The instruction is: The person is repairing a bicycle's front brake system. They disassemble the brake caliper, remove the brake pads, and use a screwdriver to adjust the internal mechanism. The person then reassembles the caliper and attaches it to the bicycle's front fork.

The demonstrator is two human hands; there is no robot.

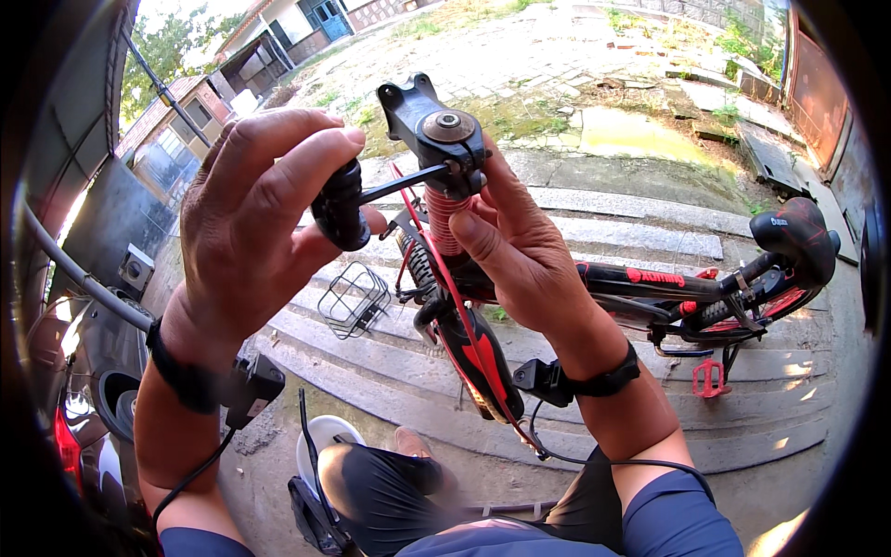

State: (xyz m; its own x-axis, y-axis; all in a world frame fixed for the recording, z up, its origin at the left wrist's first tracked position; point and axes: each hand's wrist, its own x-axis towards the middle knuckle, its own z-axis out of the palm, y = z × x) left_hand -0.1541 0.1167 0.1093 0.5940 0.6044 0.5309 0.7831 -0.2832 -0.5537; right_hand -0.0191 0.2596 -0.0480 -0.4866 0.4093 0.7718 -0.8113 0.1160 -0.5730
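Observation:
My left hand (237, 218) has its thumb and fingers closed round the black handle of a hex key (342, 212). The key's dark shaft runs across to the clamp bolts on the side of a black bicycle stem (408, 116); how far its tip sits in a bolt is hidden. From the right, my right hand (529, 265) grips the stem and the tube just below it, thumb in front. A round bolted cap (448, 126) tops the stem. Beneath it are red ribbed rings (445, 223), with a red cable hanging alongside. No handlebar shows in the stem's front end.
The black and red bicycle (613, 277) stretches right to its saddle (794, 243) and a red pedal (711, 379). A wire basket (355, 300) lies on the stepped slabs. A dark vehicle (93, 408) stands at left. Below, a white round object (325, 434) is beside my legs.

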